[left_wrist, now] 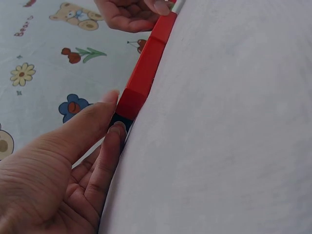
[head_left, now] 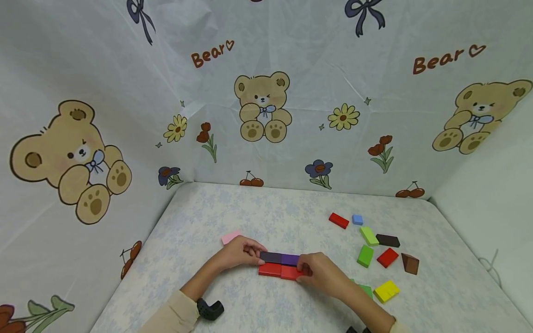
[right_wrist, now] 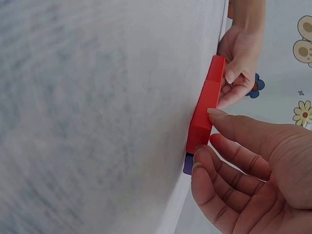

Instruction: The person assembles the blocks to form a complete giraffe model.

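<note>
Two red blocks point(head_left: 269, 269) lie end to end on the table, forming the near row. Against their far side lie a black block point(head_left: 270, 257) and a purple block point(head_left: 290, 260), also end to end. My left hand point(head_left: 243, 251) is at the left end, thumb and forefinger pinching the black block point(left_wrist: 121, 120). At the right end my right hand point(head_left: 322, 274) grips the right-hand red block point(right_wrist: 201, 122); its thumb touches the red side, and its fingertips sit by the end next to the purple block point(right_wrist: 188, 165).
A pink block point(head_left: 231, 237) lies beyond the left hand. To the right are scattered a yellow block point(head_left: 387, 291), a brown triangular block point(head_left: 410, 263), a black block point(head_left: 387, 240), a blue block point(head_left: 357, 219), and several red and green ones. Bear-print cloth walls point(head_left: 308, 157) enclose the table.
</note>
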A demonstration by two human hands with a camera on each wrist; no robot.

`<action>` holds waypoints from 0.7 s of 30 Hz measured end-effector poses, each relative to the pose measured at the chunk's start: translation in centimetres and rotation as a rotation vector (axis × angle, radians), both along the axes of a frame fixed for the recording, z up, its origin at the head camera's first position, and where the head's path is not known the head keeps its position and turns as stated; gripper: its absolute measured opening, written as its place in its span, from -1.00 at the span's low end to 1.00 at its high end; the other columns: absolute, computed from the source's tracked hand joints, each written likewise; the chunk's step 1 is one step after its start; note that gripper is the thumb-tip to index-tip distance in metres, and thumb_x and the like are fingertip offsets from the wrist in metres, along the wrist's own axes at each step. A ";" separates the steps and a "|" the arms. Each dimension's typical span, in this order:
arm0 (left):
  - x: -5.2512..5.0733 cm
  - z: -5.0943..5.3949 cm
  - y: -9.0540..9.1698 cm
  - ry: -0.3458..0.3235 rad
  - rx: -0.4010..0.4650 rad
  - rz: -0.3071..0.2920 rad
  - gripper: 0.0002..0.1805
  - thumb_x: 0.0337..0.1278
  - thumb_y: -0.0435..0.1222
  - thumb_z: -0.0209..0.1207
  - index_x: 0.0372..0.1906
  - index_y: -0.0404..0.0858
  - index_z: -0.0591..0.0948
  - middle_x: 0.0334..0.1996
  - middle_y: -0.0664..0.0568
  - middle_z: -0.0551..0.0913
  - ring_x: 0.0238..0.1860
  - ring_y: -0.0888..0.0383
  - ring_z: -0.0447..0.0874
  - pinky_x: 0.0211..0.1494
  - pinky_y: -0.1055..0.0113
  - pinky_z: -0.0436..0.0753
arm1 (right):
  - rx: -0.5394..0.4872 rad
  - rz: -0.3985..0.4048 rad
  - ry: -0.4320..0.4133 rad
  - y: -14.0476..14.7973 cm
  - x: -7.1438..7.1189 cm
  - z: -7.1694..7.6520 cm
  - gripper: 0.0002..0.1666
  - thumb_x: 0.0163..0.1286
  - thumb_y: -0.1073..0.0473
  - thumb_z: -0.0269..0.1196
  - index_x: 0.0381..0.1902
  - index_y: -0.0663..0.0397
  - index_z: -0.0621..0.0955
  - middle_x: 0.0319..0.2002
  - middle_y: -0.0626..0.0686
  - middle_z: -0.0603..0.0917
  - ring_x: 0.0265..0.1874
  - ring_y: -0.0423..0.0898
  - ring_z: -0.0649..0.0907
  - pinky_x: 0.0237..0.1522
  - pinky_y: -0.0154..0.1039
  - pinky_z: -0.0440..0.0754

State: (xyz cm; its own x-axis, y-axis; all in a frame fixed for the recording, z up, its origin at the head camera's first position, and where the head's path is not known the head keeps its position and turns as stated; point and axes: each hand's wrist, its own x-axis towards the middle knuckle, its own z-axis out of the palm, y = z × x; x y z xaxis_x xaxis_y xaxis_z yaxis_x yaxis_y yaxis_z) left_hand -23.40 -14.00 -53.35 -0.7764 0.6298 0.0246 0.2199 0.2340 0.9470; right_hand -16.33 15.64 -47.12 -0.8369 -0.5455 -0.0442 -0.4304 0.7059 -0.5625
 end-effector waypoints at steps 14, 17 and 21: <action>0.2 0.1 0.1 -0.004 0.007 0.004 -0.67 0.06 -0.31 0.51 -0.02 -0.15 0.78 -0.38 0.05 0.72 -0.37 0.20 0.66 -0.22 0.36 0.65 | 0.023 -0.010 0.003 -0.1 -0.1 -0.1 -0.77 0.19 0.22 0.53 -0.38 -0.04 0.63 -0.54 -0.21 0.52 -0.54 -0.28 0.47 -0.48 -0.35 0.49; 0.2 0.1 0.1 -0.002 0.007 0.006 -0.68 0.06 -0.31 0.50 -0.03 -0.16 0.78 -0.39 0.04 0.72 -0.37 0.19 0.67 -0.22 0.35 0.66 | 0.026 -0.013 0.005 -0.1 -0.2 -0.1 -0.78 0.19 0.22 0.53 -0.37 -0.03 0.63 -0.54 -0.21 0.52 -0.54 -0.28 0.46 -0.48 -0.34 0.49; 0.2 0.2 0.1 -0.005 0.007 0.008 -0.68 0.06 -0.30 0.50 -0.03 -0.16 0.78 -0.38 0.04 0.72 -0.36 0.19 0.67 -0.21 0.35 0.66 | 0.027 -0.017 0.009 -0.1 -0.2 -0.2 -0.78 0.20 0.22 0.52 -0.37 -0.03 0.64 -0.54 -0.21 0.52 -0.54 -0.28 0.46 -0.49 -0.33 0.48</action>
State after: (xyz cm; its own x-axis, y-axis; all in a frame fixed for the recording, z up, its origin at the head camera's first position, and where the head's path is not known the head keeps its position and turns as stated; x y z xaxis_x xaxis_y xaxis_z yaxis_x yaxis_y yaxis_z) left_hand -23.20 -13.95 -53.16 -0.7813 0.6236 0.0248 0.2131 0.2292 0.9498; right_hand -16.48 15.52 -47.28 -0.8464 -0.5301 -0.0512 -0.4233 0.7279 -0.5394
